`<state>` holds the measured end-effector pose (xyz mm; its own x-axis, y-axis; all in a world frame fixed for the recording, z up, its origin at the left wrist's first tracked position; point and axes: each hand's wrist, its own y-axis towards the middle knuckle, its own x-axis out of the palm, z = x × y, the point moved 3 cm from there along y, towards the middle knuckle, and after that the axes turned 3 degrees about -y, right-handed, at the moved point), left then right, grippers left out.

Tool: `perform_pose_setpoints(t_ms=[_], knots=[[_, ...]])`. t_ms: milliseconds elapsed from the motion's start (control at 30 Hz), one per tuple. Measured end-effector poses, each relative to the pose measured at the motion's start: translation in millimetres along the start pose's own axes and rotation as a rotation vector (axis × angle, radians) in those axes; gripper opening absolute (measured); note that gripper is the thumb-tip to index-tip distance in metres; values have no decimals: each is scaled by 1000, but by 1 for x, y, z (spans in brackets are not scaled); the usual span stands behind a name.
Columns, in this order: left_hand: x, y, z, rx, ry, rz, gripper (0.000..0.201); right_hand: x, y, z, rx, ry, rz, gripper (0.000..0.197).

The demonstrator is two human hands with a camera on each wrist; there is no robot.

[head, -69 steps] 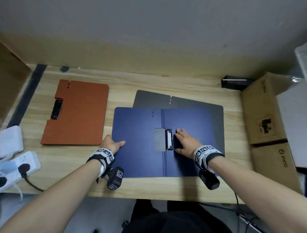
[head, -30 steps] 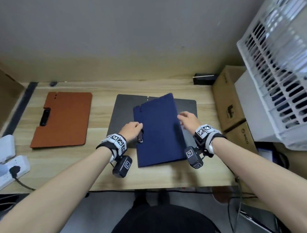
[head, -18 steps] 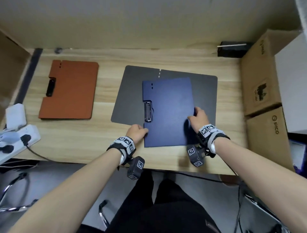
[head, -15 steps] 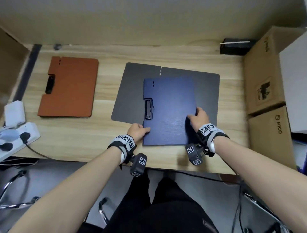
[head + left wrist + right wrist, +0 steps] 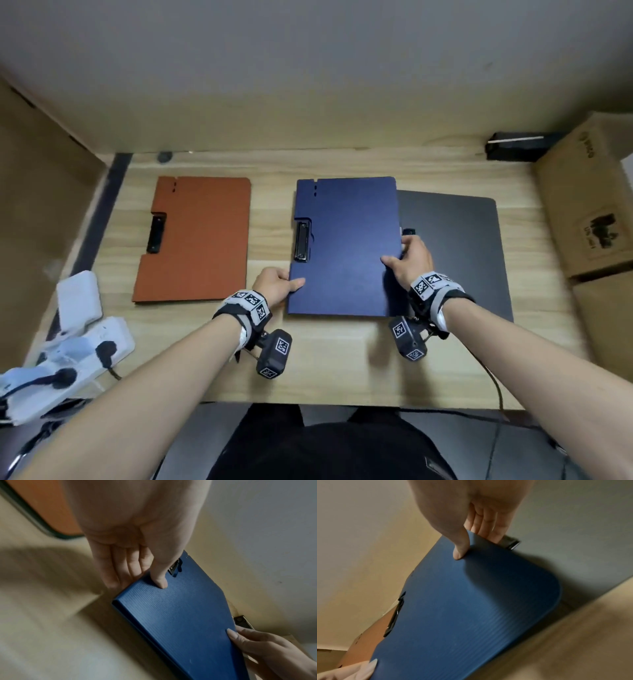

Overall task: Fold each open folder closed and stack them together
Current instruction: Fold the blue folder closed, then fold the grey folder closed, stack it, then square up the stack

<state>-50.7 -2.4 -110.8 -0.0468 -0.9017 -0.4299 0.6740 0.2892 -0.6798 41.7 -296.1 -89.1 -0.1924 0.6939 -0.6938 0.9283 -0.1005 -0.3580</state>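
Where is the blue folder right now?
In the head view the blue folder is closed at mid-desk, held between the left hand and right hand, right of the orange folder and overlapping the open grey folder.

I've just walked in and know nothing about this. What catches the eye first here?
Both hands, left and right, grip a closed blue folder at mid-desk by its side edges. An orange folder lies closed to its left, and a grey folder lies partly under its right side.

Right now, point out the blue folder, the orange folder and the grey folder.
blue folder (image 5: 346, 246): head view, middle of its cover.
orange folder (image 5: 202, 240): head view, middle of its cover.
grey folder (image 5: 459, 246): head view, exposed right half.
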Motion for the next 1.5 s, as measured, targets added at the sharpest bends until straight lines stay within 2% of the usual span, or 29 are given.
perform_pose_setpoints(t_ms=[100, 200, 333, 433, 633, 800, 867, 967, 1067, 1233, 1367, 1500], knots=[[-53, 20, -9, 26, 12, 27, 38, 37, 2, -38, -5, 21, 6, 37], [-105, 32, -28, 19, 10, 70, 43, 78, -5, -78, -1, 18, -13, 43], [-165, 35, -60, -17, -8, 118, 42, 126, -16, -129, -32, 40, -96, 38], [-203, 35, -86, -49, -34, 158, 39, 160, -20, -160, -79, 40, -181, 38], [-256, 36, -124, -73, -56, 311, 21, 222, -22, -197, -96, 44, -197, 39], [-279, 28, -125, -78, -94, 452, 33, 254, -20, -211, -106, 20, -256, 32], [-280, 28, -126, -69, -88, 439, 32, 259, -21, -210, -81, -1, -247, 33], [-279, 26, -130, -54, -61, 433, 29, 268, -15, -199, -82, -39, -208, 48], [-278, 25, -132, -25, -19, 430, 20, 268, -18, -204, -97, -67, -182, 46], [-276, 26, -134, 10, -4, 421, 27, 273, -14, -194, -119, -68, -174, 66], [-273, 25, -135, 18, -45, 425, 35, 264, -26, -201, -117, -8, -159, 59], [-272, 23, -131, -1, -34, 423, 33, 264, -21, -203, -146, -24, -199, 60]])
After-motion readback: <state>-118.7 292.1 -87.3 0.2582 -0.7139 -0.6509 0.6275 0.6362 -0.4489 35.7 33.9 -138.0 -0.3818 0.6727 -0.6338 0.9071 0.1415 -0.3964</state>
